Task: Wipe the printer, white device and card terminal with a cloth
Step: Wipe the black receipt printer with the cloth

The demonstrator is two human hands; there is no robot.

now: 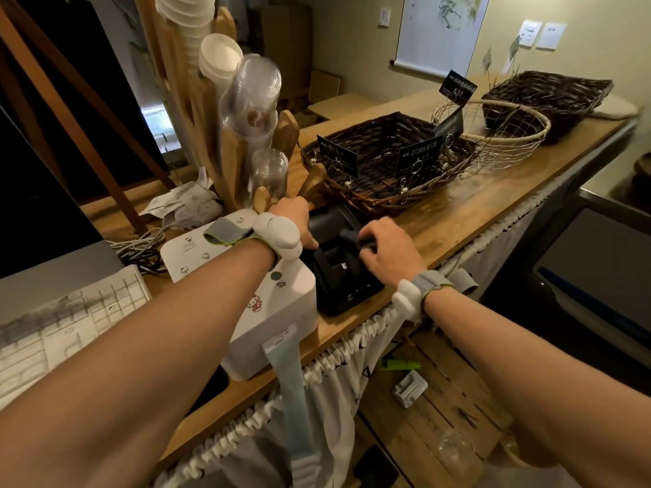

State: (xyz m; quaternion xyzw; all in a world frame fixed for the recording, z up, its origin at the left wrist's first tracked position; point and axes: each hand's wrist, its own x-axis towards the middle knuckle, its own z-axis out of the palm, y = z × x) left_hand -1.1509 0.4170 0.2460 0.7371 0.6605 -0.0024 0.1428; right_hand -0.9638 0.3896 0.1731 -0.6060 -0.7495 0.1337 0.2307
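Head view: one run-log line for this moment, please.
left hand: steadying black printer | right hand: wiping its top with dark cloth | white device: beside it, untouched

Wooden desk, long plank top, white gathered curtain hung below its near edge. At the near edge: white device with stickers, paper strip hanging from its front over the edge. Touching its right side: black card terminal. Behind both, toward the far edge: wooden cup holder with stacked cups, crumpled receipts, grey cables. Middle of desk: dark wicker basket. Toward the far right corner: wire basket, then a second dark wicker basket.
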